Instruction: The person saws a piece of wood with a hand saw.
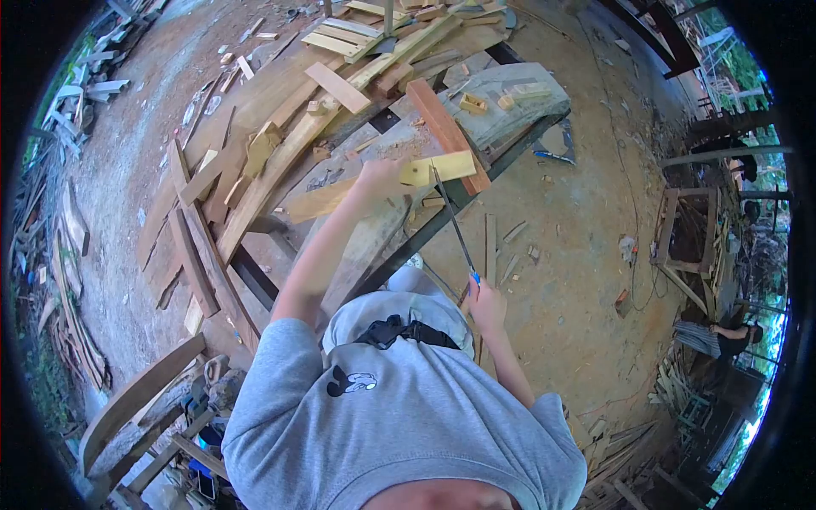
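Observation:
My right hand point(486, 308) is closed around the blue handle of a handsaw point(456, 228). The saw's thin dark blade slants up and away, its far end meeting a pale yellow board point(446, 167) near the right end. My left hand point(382, 180) grips that board around its middle, though its fingers are partly hidden from this angle. Under the board's right part lies a reddish-brown plank point(442, 127), which crosses the grey worktop point(518, 81).
Small wood blocks point(473, 104) sit on the worktop. Long planks point(280, 166) are piled to the left. Curved timber pieces point(136, 399) stand at lower left. Offcuts litter the dirt floor point(578, 255). Another person point(735, 338) is at far right, near a wooden frame point(687, 229).

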`<state>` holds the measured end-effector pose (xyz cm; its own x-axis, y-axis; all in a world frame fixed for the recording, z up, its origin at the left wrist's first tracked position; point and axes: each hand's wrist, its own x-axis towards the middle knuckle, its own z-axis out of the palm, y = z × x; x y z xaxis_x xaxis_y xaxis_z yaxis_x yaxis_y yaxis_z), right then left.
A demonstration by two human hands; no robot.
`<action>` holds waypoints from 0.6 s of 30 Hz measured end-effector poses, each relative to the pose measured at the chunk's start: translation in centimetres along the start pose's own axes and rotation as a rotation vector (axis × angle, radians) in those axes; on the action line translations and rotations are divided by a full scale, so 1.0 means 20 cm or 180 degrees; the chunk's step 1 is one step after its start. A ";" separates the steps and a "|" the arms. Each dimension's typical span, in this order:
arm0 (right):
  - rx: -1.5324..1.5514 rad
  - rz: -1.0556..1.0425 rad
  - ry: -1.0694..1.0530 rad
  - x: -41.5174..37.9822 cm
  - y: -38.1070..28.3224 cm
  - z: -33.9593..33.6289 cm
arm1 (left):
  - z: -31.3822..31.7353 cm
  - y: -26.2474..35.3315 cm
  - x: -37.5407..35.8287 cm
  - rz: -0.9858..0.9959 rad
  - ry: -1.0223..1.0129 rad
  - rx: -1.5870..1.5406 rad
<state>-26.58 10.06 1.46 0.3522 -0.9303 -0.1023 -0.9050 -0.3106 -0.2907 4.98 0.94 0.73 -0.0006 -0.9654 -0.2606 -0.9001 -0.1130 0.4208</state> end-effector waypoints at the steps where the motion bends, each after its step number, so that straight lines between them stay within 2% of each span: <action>1: 0.0060 -0.0003 0.0024 -0.01 0.01 0.01 | 0.00 0.00 0.00 -0.0021 0.0013 0.0000; 3: 0.0116 -0.0007 0.0028 -0.02 0.00 0.01 | 0.01 0.01 -0.02 0.0014 0.0276 0.0135; 5: 0.0557 0.0200 -0.0319 0.00 -0.05 -0.05 | 0.02 0.01 -0.02 -0.0030 0.0292 0.0130; 7: 0.0564 0.0216 -0.0461 0.04 -0.08 -0.15 | 0.04 -0.01 -0.01 -0.0068 0.0319 0.0130; 9: 0.0576 0.0237 -0.0593 0.09 -0.07 -0.23 | 0.08 -0.06 0.01 0.0221 0.0866 0.0170; 12: 0.0443 0.0131 -0.0569 0.15 -0.07 -0.36 | 0.07 -0.05 0.02 0.0054 0.0802 0.0196; 14: 0.0090 0.0106 -0.0792 0.18 -0.14 -0.47 | 0.03 -0.03 0.01 -0.0036 0.0669 0.0168; 18: 0.0406 0.0100 -0.0952 0.22 -0.15 -0.51 | 0.03 -0.05 0.01 -0.0116 0.0399 0.0014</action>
<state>-24.68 5.00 11.52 0.3961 -0.8347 -0.3826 -0.8861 -0.2381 -0.3978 5.72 0.97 -0.24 0.0864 -0.9825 -0.1650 -0.9004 -0.1479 0.4090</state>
